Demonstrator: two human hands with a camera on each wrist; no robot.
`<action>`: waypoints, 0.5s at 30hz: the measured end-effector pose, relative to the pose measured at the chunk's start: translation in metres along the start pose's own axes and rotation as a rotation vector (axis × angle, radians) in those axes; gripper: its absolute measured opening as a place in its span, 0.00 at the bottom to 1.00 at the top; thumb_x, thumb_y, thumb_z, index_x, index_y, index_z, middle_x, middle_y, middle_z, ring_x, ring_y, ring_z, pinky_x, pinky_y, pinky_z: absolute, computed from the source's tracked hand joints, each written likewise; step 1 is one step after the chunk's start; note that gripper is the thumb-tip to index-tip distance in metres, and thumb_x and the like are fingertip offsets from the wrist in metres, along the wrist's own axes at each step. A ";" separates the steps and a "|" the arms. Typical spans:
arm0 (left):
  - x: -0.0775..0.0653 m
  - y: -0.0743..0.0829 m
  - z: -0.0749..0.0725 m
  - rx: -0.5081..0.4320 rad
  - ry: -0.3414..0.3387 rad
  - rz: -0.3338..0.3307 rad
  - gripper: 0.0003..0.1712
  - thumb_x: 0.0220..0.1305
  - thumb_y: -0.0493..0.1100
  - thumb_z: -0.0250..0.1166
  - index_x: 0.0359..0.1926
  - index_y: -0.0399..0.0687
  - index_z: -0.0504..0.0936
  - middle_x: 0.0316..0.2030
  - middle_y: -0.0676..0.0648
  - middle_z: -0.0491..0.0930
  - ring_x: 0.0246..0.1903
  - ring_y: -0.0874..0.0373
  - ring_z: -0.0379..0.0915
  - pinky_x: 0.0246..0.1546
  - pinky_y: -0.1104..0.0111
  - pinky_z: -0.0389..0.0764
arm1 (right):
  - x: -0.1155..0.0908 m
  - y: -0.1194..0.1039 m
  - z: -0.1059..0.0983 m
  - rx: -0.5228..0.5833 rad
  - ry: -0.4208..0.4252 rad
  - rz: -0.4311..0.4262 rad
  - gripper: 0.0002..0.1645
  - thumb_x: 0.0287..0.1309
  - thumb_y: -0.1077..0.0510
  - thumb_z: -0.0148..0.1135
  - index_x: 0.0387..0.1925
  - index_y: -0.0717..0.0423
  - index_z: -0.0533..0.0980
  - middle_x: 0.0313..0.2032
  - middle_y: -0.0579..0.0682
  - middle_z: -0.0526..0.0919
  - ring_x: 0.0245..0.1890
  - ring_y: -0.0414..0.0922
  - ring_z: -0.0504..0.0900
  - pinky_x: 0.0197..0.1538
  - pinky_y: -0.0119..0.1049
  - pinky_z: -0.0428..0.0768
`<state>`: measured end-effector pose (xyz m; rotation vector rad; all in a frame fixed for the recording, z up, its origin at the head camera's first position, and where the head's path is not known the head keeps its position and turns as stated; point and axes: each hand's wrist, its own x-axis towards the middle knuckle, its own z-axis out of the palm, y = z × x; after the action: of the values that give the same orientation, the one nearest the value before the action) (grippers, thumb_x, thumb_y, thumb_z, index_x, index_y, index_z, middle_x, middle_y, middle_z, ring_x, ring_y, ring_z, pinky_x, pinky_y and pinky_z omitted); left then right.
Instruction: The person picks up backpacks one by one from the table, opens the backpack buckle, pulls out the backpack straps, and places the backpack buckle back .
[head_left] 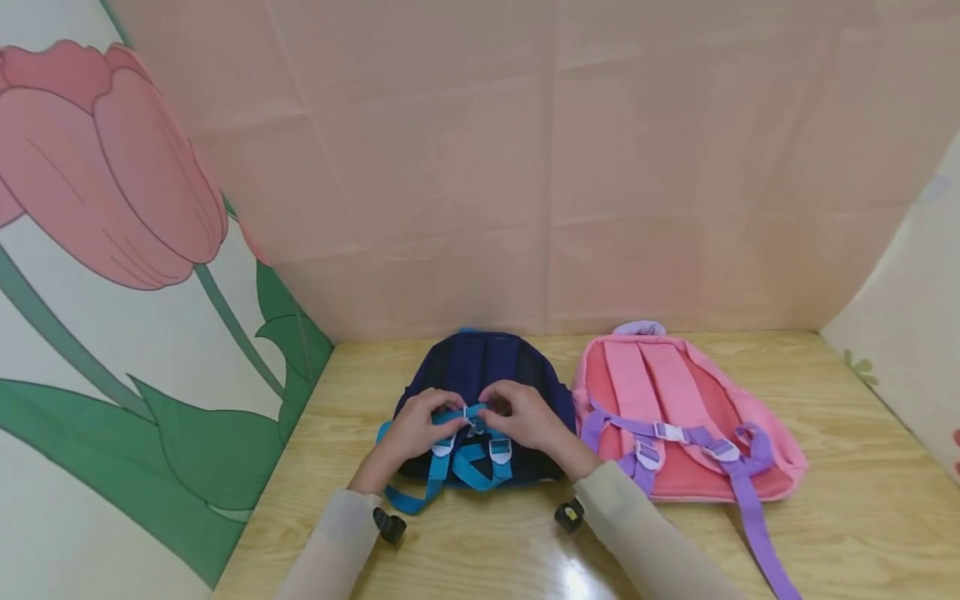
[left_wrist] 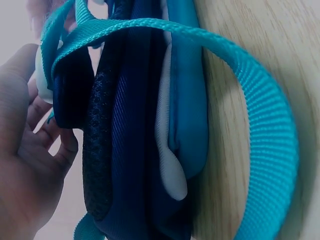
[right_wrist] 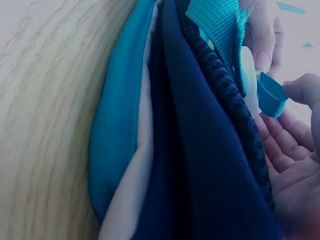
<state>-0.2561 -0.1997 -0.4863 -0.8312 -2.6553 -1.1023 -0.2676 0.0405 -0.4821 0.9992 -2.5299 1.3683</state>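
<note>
A navy backpack (head_left: 482, 350) lies on the table with its straps facing up. Over its middle, my left hand (head_left: 423, 427) pinches a blue strap (head_left: 447, 415) between thumb and fingers. My right hand (head_left: 528, 415) pinches the same webbing on the other side of a small white buckle (head_left: 466, 412). A folded loop of webbing (right_wrist: 271, 95) meets the right thumb in the right wrist view. Below the hands, two white strap adjusters (head_left: 500, 451) hold loose blue tails. One long tail (left_wrist: 272, 130) arches out over the table in the left wrist view.
A pink backpack (head_left: 757, 417) with purple straps lies just to the right, its white chest buckle (head_left: 669, 432) fastened. One purple tail (head_left: 761, 533) runs toward the near edge of the wooden table (head_left: 315, 467). A pinkish sheet (head_left: 555, 167) hangs behind, with a tulip-painted wall (head_left: 112, 167) at left.
</note>
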 end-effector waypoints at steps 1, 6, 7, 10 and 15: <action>0.000 0.000 0.000 0.002 -0.001 -0.003 0.10 0.65 0.46 0.71 0.46 0.53 0.86 0.40 0.54 0.83 0.41 0.59 0.77 0.45 0.63 0.79 | 0.000 -0.001 0.000 0.000 -0.007 0.000 0.11 0.61 0.59 0.70 0.44 0.58 0.82 0.38 0.48 0.84 0.35 0.40 0.82 0.42 0.33 0.83; 0.000 0.001 0.000 0.003 0.000 -0.010 0.10 0.65 0.46 0.71 0.47 0.52 0.86 0.40 0.54 0.83 0.41 0.58 0.77 0.45 0.64 0.79 | 0.003 -0.006 0.001 -0.014 -0.035 -0.010 0.13 0.61 0.58 0.70 0.46 0.59 0.82 0.39 0.51 0.84 0.34 0.41 0.81 0.42 0.34 0.83; 0.000 0.001 0.000 0.003 0.001 -0.009 0.10 0.65 0.46 0.71 0.47 0.52 0.86 0.39 0.54 0.83 0.41 0.58 0.77 0.45 0.64 0.79 | 0.003 -0.006 0.002 -0.018 -0.037 -0.010 0.12 0.61 0.58 0.70 0.45 0.58 0.82 0.39 0.51 0.84 0.34 0.41 0.81 0.41 0.34 0.82; 0.000 0.001 0.001 -0.001 0.005 -0.005 0.10 0.65 0.46 0.71 0.46 0.52 0.86 0.39 0.53 0.83 0.41 0.58 0.77 0.45 0.64 0.79 | 0.004 -0.007 0.003 -0.025 -0.037 -0.006 0.11 0.62 0.58 0.70 0.44 0.58 0.82 0.39 0.52 0.84 0.35 0.42 0.80 0.42 0.35 0.82; 0.000 0.000 0.001 -0.001 0.009 -0.008 0.10 0.64 0.46 0.72 0.46 0.52 0.86 0.39 0.54 0.83 0.40 0.59 0.77 0.45 0.65 0.80 | 0.004 -0.006 0.004 -0.031 -0.039 0.012 0.09 0.63 0.57 0.69 0.43 0.56 0.82 0.38 0.49 0.83 0.34 0.41 0.79 0.41 0.34 0.81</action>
<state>-0.2562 -0.1993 -0.4870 -0.8144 -2.6535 -1.1066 -0.2666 0.0330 -0.4791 1.0165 -2.5808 1.3206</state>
